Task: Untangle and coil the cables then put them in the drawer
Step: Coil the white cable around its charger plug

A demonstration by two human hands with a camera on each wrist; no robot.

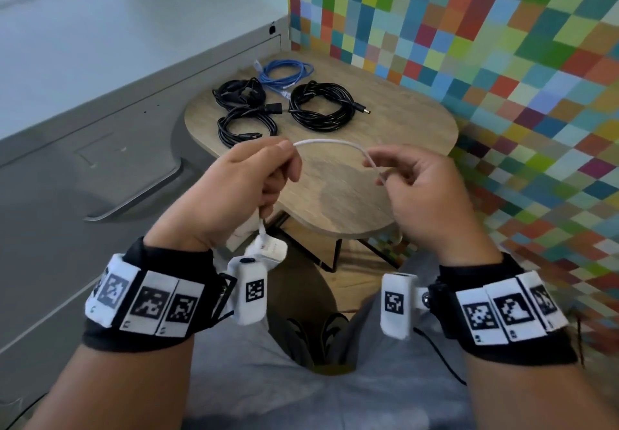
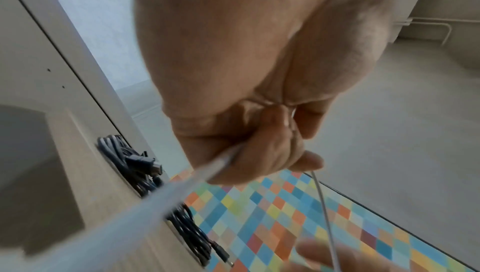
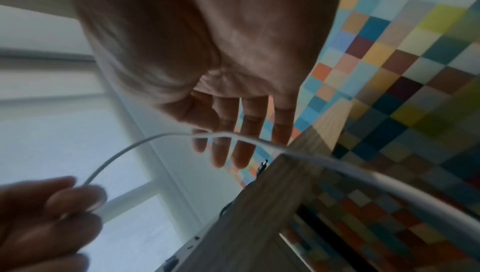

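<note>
A thin white cable (image 1: pixel 335 143) arcs between my two hands above the near edge of the wooden table (image 1: pixel 351 195). My left hand (image 1: pixel 254 178) grips it in a fist, and its white charger plug (image 1: pixel 269 248) dangles below that hand. In the left wrist view my left hand (image 2: pixel 259 153) is curled round the cable (image 2: pixel 324 210). My right hand (image 1: pixel 412 188) is relaxed. In the right wrist view the cable (image 3: pixel 337 163) lies across its nearly straight fingers (image 3: pixel 244 132). Neither view shows a pinch there.
Coiled on the far part of the table lie a blue cable (image 1: pixel 288 72) and three black ones (image 1: pixel 321 106), (image 1: pixel 239 92), (image 1: pixel 246 128). A grey cabinet front (image 1: pixel 100 148) with a recessed handle (image 1: pixel 134 198) stands to the left. A colourful chequered wall lies right.
</note>
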